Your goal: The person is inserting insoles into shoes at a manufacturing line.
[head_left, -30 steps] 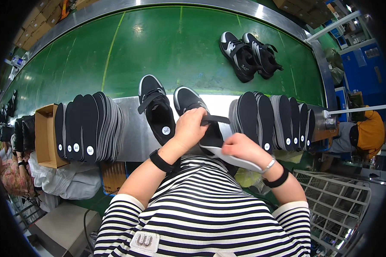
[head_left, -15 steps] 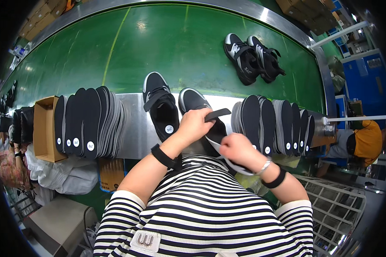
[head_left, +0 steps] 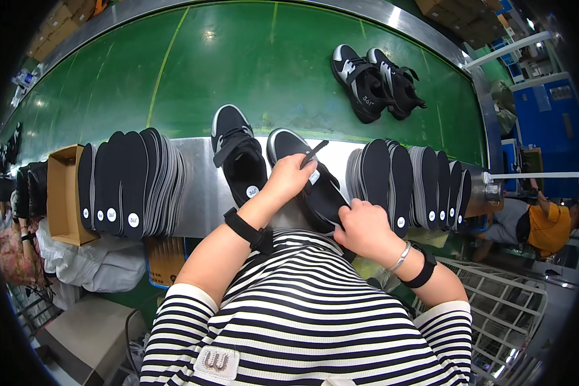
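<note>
In front of my body a black sneaker with a silver toe cap [head_left: 282, 143] rests on the metal ledge, heel toward me. My left hand [head_left: 289, 177] is closed at its opening, pinching the black strap [head_left: 315, 153], which sticks up past the fingers. A dark insole [head_left: 327, 202] lies mostly inside this shoe. Its heel end is gripped by my right hand [head_left: 367, 228], fingers curled at the back of the shoe; the fingertips are partly hidden. Just left stands the matching sneaker [head_left: 233, 132], with an insole bearing a round white label [head_left: 252, 192] inside.
Stacked black insoles stand in rows at left [head_left: 135, 174] and right [head_left: 399, 183]. An open cardboard box [head_left: 64, 193] is beside the left row. Another pair of sneakers [head_left: 367, 83] sits on the green work surface [head_left: 238, 58]. A co-worker in orange [head_left: 547, 225] is at far right.
My right hand has drawn in to the shoe's heel, and the insole that stuck out beneath it now sits mostly inside. The strap in my left hand has swung upward.
</note>
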`<act>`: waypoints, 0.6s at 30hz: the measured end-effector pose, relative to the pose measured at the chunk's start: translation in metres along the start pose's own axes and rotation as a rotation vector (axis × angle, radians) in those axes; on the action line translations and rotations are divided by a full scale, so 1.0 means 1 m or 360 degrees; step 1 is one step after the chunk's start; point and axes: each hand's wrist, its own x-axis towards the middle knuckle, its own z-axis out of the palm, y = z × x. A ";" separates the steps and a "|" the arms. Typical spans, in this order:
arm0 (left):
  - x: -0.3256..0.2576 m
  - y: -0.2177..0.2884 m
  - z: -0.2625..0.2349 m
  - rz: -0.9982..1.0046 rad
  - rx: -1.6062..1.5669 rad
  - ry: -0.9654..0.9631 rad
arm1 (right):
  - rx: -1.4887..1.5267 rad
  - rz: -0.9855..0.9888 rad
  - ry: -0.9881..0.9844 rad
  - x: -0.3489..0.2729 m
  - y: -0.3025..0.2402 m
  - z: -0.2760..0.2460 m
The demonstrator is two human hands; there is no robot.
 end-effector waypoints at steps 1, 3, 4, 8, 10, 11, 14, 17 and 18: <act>0.001 -0.001 0.000 0.0002 0.0000 -0.0001 | -0.0043 -0.0099 0.0140 0.002 -0.003 0.002; 0.002 -0.004 0.001 -0.0043 -0.0079 -0.0038 | -0.0062 -0.0132 0.0188 0.014 -0.009 0.015; 0.001 0.000 0.001 -0.0043 -0.0075 -0.0047 | -0.0078 -0.0165 0.0234 0.021 -0.011 0.025; 0.000 0.007 0.001 -0.0032 0.0094 -0.0115 | 0.0216 0.0023 -0.0027 0.071 -0.004 0.055; -0.002 0.002 0.001 0.0000 0.0141 -0.0116 | 0.0159 -0.0019 -0.0157 0.075 -0.006 0.051; -0.004 0.000 0.003 0.0062 0.0058 -0.0047 | 0.0095 -0.0052 -0.0280 0.076 -0.006 0.049; -0.005 -0.002 0.008 0.0152 -0.0015 0.0035 | -0.0017 -0.0223 -0.0502 0.084 0.003 0.060; -0.008 0.002 0.007 0.0149 -0.0007 0.0042 | -0.0175 0.0009 -0.0448 0.084 -0.014 0.058; -0.010 0.005 0.006 0.0133 0.0034 0.0034 | -0.0250 0.0095 -0.0569 0.086 -0.017 0.056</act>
